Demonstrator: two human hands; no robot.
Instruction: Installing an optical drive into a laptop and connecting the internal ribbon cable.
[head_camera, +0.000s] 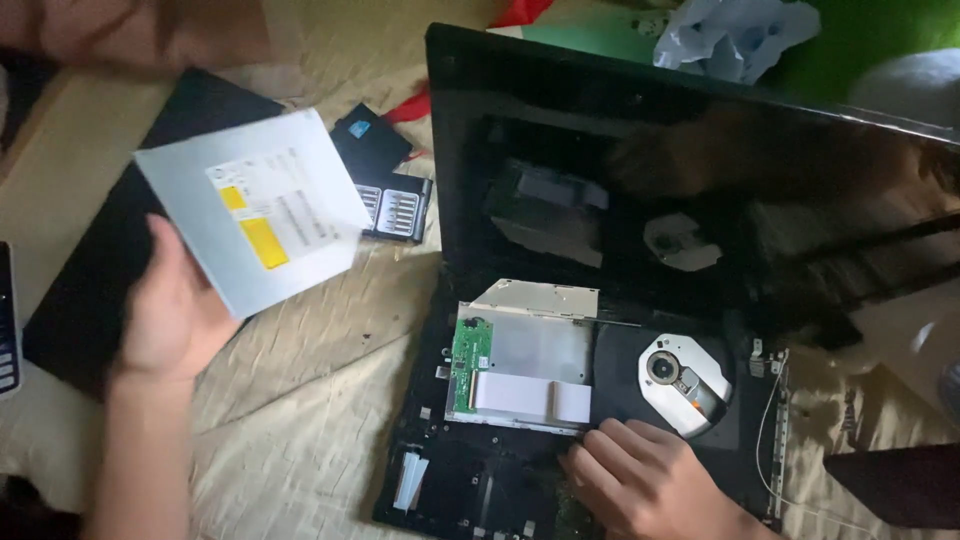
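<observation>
Grey sheet-metal drive cover (255, 210), light, stiff, sharp-edged; left hand (175, 315) grips its corner; right hand (640, 475) rests loosely curled on opened optical drive (600, 370).

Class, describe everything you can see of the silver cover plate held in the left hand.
The cover plate is a thin, flat, square sheet of pale grey metal, tilted and held above the cloth. Its upper face carries a white label with two yellow patches and fine print. The left hand pinches its lower left edge; nothing else touches it.
</observation>
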